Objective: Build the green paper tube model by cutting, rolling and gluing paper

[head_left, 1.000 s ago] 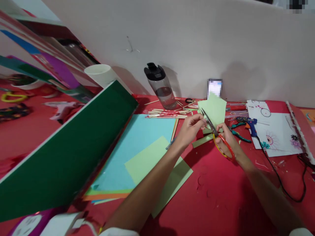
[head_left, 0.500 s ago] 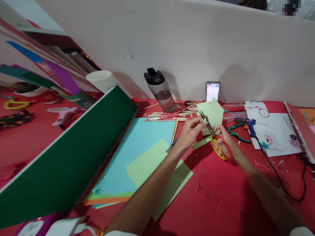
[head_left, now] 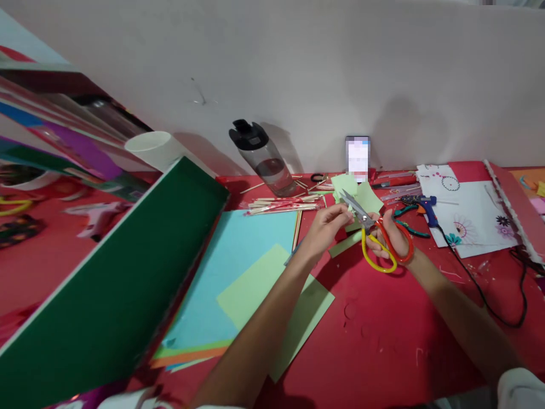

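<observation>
From where I stand, the right hand is gripping a pair of scissors, the red and yellow handles spread wide and the blades pointing up and to the left. The left hand faces it, thumb and fingers pinched together on pale green paper right beside the blades. That paper is raised over the back part of the red table, in front of a phone propped against the wall. A narrow green strip lies just below the hands.

The left forearm crosses two pale green sheets, one of them partly on a large blue sheet. Beyond the blue sheet sits a pile of thin sticks, and a water bottle with a black lid stands behind it. A tall green board leans on the left, with a white tube behind its far end.

To the right of the scissors I see teal-handled pliers and a blue glue gun, its muzzle end near the pliers and its black cord curling across the table. White paper with flowers drawn on it lies next to them.
</observation>
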{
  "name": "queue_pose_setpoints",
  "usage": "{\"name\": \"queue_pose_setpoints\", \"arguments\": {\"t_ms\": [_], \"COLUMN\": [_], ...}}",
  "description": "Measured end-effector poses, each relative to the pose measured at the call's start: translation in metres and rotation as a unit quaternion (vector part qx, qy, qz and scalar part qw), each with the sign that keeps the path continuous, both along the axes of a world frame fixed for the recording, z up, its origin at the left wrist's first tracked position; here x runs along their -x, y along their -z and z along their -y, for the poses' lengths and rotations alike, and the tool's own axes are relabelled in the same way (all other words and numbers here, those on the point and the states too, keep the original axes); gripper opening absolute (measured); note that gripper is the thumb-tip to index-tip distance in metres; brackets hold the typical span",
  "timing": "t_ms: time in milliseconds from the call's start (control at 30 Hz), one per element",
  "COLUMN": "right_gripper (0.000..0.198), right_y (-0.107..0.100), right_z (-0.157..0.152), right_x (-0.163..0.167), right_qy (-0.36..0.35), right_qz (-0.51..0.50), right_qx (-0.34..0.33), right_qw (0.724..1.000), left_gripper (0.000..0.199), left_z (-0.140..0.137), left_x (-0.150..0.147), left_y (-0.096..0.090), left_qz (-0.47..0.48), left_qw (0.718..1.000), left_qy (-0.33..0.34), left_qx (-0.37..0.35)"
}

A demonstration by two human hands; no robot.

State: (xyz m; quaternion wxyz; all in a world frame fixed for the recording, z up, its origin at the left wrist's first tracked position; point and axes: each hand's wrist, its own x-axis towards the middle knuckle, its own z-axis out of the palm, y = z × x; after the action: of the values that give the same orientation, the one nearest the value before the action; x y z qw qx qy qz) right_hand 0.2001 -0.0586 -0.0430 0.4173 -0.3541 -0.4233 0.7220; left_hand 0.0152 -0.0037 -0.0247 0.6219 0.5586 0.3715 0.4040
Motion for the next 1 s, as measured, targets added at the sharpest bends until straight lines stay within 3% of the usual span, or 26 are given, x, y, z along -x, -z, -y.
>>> {"name": "queue_pose_setpoints", "arguments": {"t_ms": [133,233,400,567,767,1000], "right_gripper": [0.079,0.082,0.072,0.065,0.077,0.079], "right_y": [-0.012,-0.029,-0.050,-0.056,-0.059,-0.060], "right_z": [-0.003,-0.002,-0.001,0.000,0.000,0.002], "right_x": [-0.013,-0.027,-0.052,-0.063,-0.062,-0.063], "right_qy": [0.007,-0.030,-0.048,-0.003,0.024,0.043], "right_qz": [-0.014,-0.013,-0.053,-0.033,0.021,0.051], "right_qx": [-0.009,-0.019,-0.067,-0.081,-0.067,-0.054], "right_qw": [1.000,0.999,0.995,0.996,0.997,0.996], "left_gripper": [0.023,0.023,0.026,0.029,0.025,0.028], "left_z": [-0.003,-0.001,0.006,0.004,0.001,0.007], "left_x": [0.000,0.001,0.000,-0.007,-0.006,-0.009], "left_y": [0.005,0.003,-0.005,0.011,0.025,0.016], "left_qz": [-0.070,-0.097,-0.103,-0.135,-0.207,-0.159], "left_qw": [0.997,0.994,0.987,0.981,0.968,0.978], "left_qy": [0.001,0.007,0.082,0.054,-0.029,0.038], "left_qx": [-0.042,-0.058,-0.093,-0.131,-0.139,-0.128]}}
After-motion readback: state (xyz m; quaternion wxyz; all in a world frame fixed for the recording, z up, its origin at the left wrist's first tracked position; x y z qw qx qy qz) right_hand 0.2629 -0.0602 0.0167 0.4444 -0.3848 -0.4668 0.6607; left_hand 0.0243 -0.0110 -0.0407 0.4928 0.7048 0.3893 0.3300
